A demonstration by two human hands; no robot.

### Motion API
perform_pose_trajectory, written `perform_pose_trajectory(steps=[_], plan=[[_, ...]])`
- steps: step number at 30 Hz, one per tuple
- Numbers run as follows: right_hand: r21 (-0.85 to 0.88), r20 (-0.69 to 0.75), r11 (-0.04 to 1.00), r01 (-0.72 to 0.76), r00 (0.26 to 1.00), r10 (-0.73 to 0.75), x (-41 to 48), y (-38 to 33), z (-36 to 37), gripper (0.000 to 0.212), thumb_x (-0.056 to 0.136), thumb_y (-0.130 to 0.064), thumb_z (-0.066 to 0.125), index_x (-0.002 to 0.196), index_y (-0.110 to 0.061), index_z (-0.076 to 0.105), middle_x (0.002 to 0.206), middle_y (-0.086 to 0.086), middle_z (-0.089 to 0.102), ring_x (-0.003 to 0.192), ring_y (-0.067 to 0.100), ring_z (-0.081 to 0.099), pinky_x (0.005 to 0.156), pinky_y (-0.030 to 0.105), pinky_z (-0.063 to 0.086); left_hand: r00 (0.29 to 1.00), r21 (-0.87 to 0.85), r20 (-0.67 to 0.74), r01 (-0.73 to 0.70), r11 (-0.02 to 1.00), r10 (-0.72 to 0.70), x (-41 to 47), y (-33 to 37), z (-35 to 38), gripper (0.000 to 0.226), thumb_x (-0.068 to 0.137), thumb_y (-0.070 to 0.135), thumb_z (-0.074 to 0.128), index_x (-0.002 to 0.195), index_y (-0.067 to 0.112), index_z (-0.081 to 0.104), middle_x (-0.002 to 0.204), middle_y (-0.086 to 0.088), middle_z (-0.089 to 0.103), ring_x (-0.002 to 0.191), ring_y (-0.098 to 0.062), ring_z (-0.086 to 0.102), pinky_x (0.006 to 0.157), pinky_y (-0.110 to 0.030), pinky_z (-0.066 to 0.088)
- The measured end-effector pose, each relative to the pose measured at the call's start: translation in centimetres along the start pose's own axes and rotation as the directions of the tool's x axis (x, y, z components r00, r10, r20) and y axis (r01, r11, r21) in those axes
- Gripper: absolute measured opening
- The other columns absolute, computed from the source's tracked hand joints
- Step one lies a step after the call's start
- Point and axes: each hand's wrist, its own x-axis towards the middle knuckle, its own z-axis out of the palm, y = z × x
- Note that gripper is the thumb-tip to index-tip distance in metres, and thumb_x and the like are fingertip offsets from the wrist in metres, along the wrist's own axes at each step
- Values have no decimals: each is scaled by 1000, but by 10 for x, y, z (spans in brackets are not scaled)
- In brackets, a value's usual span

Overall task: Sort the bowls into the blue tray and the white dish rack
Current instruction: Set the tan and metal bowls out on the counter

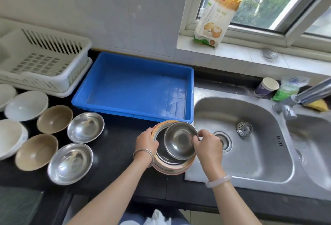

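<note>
Your left hand (146, 141) grips the pink-sided bowl (171, 169) at its rim; your right hand (208, 147) pinches the small steel bowl (179, 142), tilted over it.

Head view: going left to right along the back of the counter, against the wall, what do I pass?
white dish rack → blue tray → paper cup → green packet. The faucet overlaps the packet, so it is left out.

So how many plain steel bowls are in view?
3. On the black counter at left: far steel bowl and near steel bowl. The third steel bowl is tilted in the right hand over the orange-sided bowl; others may be nested inside it.
</note>
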Motion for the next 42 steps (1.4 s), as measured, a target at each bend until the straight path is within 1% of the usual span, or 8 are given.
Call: perform_pose_trajectory(steps=[5,9,15,19,23,30,36,42], plan=[[115,-46,993,-33,998,39,2,6,-15,11,81,-14,60,74,-7,65,66,11,65,69,33,58,58,33,34,1000,25,-14,-1,1000,1,0,2,2,33,81,6,61,111,17,58,99,-3,66,84,-18,63,75,-29,55],[150,-79,988,-37,996,50,0,11,-25,14,80,-13,62,67,-7,62,54,1,51,60,26,47,56,28,19,999,34,-31,-9,999,10,1,8,1,35,82,5,54,113,21,55,93,-2,66,78,-19,63,68,-29,54],[200,-48,977,-73,995,84,-4,16,-30,14,80,-12,62,67,-7,62,55,-1,50,62,25,46,55,29,18,996,127,-71,-48,991,57,0,14,-3,17,84,12,53,100,18,53,89,-1,62,74,-17,59,62,-27,50],[226,-6,970,-90,996,93,-5,18,-31,14,80,-13,61,67,-9,62,57,-5,53,68,25,52,58,27,23,987,203,-106,-95,974,119,1,19,-7,12,86,19,53,94,14,60,95,-1,58,75,-14,56,61,-24,43],[308,45,943,-126,992,118,-6,17,-34,12,81,-12,61,88,-16,70,69,-5,62,72,16,58,68,25,37,979,279,-122,-126,952,165,-2,22,-9,17,89,23,47,89,13,62,86,0,59,72,-15,55,58,-25,41],[368,101,915,-163,986,134,-5,20,-42,13,80,-13,61,88,-19,70,66,-8,62,63,-5,54,54,7,35,964,305,-188,-122,945,185,-8,30,-13,23,92,23,43,93,13,64,85,-3,66,72,-18,55,56,-29,42],[473,144,862,-181,981,127,-1,16,-51,12,79,-17,64,89,-22,70,71,-2,72,73,23,70,71,34,53,953,127,-275,-94,987,126,-16,30,-29,19,91,23,49,92,13,66,78,-4,69,67,-20,61,60,-31,52],[597,174,793,-123,984,21,8,-8,-53,11,80,-18,66,77,-28,70,63,-6,72,54,6,65,72,43,59,927,-31,-374,-32,999,19,-27,10,-55,16,88,20,55,94,16,69,82,2,70,66,-8,55,51,-11,33]])
